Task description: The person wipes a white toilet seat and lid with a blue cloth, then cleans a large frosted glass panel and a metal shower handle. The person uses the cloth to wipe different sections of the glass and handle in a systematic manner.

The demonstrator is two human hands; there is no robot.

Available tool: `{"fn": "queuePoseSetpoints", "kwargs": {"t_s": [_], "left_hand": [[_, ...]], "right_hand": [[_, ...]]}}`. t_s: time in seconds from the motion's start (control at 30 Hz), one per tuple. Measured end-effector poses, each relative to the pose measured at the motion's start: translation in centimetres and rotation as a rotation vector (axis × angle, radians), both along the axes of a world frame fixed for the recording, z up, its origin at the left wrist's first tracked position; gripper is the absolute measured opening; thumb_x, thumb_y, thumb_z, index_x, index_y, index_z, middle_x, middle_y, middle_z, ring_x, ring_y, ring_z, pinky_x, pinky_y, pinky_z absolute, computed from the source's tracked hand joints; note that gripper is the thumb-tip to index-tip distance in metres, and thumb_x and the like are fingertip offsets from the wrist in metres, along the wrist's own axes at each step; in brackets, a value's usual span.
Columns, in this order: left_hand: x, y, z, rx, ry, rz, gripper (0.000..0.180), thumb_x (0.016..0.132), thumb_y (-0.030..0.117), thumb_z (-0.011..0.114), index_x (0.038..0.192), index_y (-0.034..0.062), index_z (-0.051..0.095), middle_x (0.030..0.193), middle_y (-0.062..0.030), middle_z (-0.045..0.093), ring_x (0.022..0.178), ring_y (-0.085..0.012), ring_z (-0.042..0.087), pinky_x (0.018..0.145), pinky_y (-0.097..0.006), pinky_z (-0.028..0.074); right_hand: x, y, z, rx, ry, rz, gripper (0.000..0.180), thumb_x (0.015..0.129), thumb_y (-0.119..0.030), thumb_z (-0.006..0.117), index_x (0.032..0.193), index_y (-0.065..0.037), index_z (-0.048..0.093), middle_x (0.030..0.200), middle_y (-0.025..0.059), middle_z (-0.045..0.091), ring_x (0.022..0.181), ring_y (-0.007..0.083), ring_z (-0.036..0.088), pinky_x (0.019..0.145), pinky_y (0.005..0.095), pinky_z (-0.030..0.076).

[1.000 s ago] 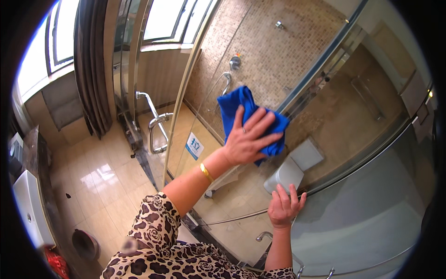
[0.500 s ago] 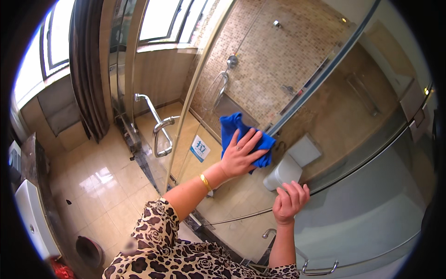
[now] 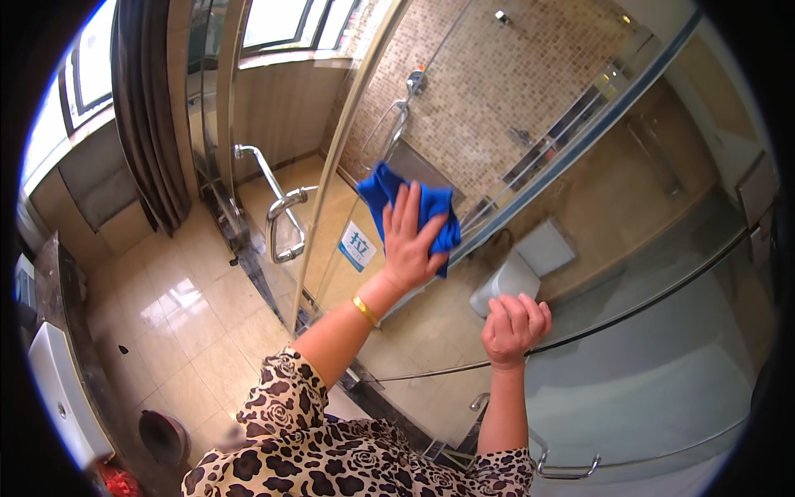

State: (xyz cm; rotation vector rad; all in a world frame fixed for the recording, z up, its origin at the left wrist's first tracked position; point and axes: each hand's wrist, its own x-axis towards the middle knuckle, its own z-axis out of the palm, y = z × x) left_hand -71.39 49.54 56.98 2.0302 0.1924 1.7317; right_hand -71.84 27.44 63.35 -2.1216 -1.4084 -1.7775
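My left hand presses a crumpled blue cloth against the clear glass panel of a shower enclosure. Its fingers are spread over the cloth, and part of the cloth sticks out past the fingertips. Lower and to the right, my right hand is raised near the glass with its fingers curled in; nothing shows in them. A sticker in white and blue is on the glass left of the cloth. Farther left, a chrome door handle stands out from the glass.
Beyond the glass are a hand shower, a mosaic wall and a white toilet. Frosted glass curves at the right, with a metal handle below. A sink and a dark bucket are at the lower left.
My left hand and the blue cloth have slid up and to the left across the glass. My right hand has risen slightly, and its fingers are curled more. The view has shifted a little.
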Motion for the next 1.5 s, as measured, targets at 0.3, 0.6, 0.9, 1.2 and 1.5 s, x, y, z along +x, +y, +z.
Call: {"fn": "queuePoseSetpoints", "kwargs": {"t_s": [0.3,0.6,0.9,1.2,1.5], "left_hand": [[-0.2,3.4,2.8,0.293,-0.158,-0.142,0.053,0.065,0.035,0.073,0.116,0.0235,0.069,0.149,-0.0257,0.034,0.135,-0.0436,0.037,0.107,-0.055,0.029],[-0.4,2.7,-3.1,-0.119,0.032,-0.013,0.056,0.071,0.029,0.068,0.126,0.0187,0.063,0.154,-0.0237,0.028,0.143,-0.0430,0.023,0.111,-0.058,0.019],[-2.2,-6.6,-9.9,-0.155,0.162,-0.226,0.061,0.064,0.027,0.075,0.123,0.0190,0.063,0.153,-0.0227,0.029,0.143,-0.0437,0.024,0.111,-0.063,0.019],[-0.1,4.4,-8.3,-0.309,0.091,0.011,0.060,0.078,0.028,0.068,0.136,0.0203,0.055,0.157,-0.0208,0.019,0.145,-0.0418,0.016,0.111,-0.063,0.014],[-1.8,-6.8,-14.9,-0.473,0.183,-0.106,0.065,0.078,0.024,0.068,0.139,0.0088,0.049,0.155,-0.0265,0.018,0.144,-0.0493,0.010,0.114,-0.060,0.013]], "right_hand": [[0.2,-1.0,-0.3,-0.001,-0.010,0.023,0.014,0.075,-0.005,0.065,0.082,-0.017,0.068,0.094,-0.0021,0.065,0.105,0.0223,0.056,0.103,0.0453,0.036],[0.1,-0.1,0.0,0.001,-0.020,0.016,0.014,0.076,-0.003,0.064,0.081,-0.016,0.068,0.093,-0.0017,0.065,0.104,0.0233,0.056,0.104,0.0457,0.035],[0.4,-0.7,0.0,-0.013,-0.039,0.016,0.017,0.073,-0.001,0.065,0.080,-0.016,0.068,0.093,-0.0011,0.066,0.103,0.0237,0.057,0.105,0.0450,0.034],[0.2,-0.5,0.0,-0.008,-0.031,0.008,0.015,0.075,-0.003,0.065,0.081,-0.016,0.068,0.093,-0.0022,0.066,0.103,0.0224,0.057,0.105,0.0441,0.034],[0.5,-0.8,0.1,-0.017,-0.061,-0.009,0.016,0.075,-0.003,0.063,0.080,-0.017,0.069,0.093,-0.0043,0.066,0.102,0.0209,0.057,0.105,0.0426,0.035]]}}
